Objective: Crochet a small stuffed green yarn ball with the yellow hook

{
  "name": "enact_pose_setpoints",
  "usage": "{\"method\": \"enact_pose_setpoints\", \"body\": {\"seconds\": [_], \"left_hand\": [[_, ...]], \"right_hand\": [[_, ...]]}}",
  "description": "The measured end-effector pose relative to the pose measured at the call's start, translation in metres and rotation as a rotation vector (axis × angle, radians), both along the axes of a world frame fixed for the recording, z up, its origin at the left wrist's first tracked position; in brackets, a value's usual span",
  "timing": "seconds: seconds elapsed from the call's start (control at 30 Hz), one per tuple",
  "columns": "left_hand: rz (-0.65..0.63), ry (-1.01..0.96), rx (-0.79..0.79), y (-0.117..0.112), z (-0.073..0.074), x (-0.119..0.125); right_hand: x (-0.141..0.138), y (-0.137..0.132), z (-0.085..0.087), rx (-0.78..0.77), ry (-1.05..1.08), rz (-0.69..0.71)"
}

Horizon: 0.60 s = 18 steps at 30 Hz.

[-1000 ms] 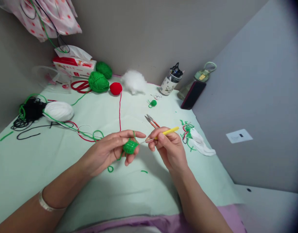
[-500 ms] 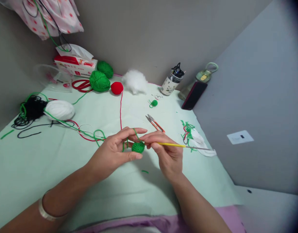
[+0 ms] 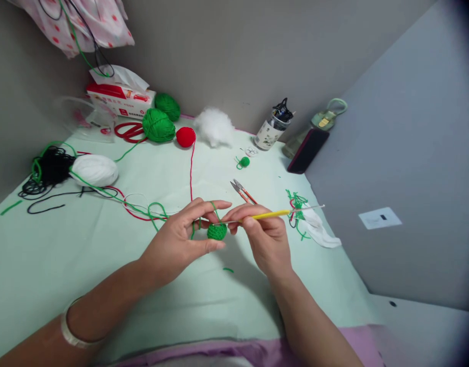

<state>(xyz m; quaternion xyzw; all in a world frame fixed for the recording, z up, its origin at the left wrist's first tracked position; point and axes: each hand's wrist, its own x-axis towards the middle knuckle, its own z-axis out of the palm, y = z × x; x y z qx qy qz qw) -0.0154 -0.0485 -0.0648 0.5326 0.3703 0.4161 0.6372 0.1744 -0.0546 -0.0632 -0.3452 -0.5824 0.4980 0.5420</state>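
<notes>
My left hand [image 3: 181,237] is closed on a small round green crochet piece [image 3: 217,232], its thumb below and fingers behind. Green yarn [image 3: 214,208] runs over the raised index finger down to the piece. Between thumb and fingers, my right hand [image 3: 267,237] grips a crochet hook with a yellow handle [image 3: 272,214]. The hook's thin metal end meets the top edge of the piece; whether a loop sits on its tip is too small to tell. Just beyond the right hand lie orange-handled thread snips [image 3: 244,191].
Green yarn balls [image 3: 158,125], a red ball [image 3: 186,137] and white stuffing [image 3: 214,126] stand at the back. White yarn [image 3: 94,171] and tangled black yarn [image 3: 54,168] lie left. A phone [image 3: 308,151] leans on a bottle; green scraps [image 3: 297,201] lie right.
The crochet hook has turned in my right hand, its far end swinging up and slightly left. The left hand and crochet piece stay nearly in place. The whole view has shifted slightly.
</notes>
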Motion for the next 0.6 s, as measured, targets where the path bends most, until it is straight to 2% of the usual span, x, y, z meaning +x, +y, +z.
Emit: {"method": "enact_pose_setpoints", "body": {"seconds": [0.17, 0.43, 0.6], "left_hand": [[-0.035, -0.011, -0.064, -0.0001, 0.0036, -0.0001], [-0.016, 0.005, -0.050, 0.0005, 0.0002, 0.0001], [-0.039, 0.012, -0.027, 0.0001, -0.0039, -0.0001]], "right_hand": [[-0.0053, -0.0020, -0.0008, 0.097, -0.042, -0.069], [-0.0011, 0.0005, -0.0032, -0.081, 0.112, 0.008], [-0.0005, 0.0000, -0.0023, -0.001, 0.028, 0.019]]}}
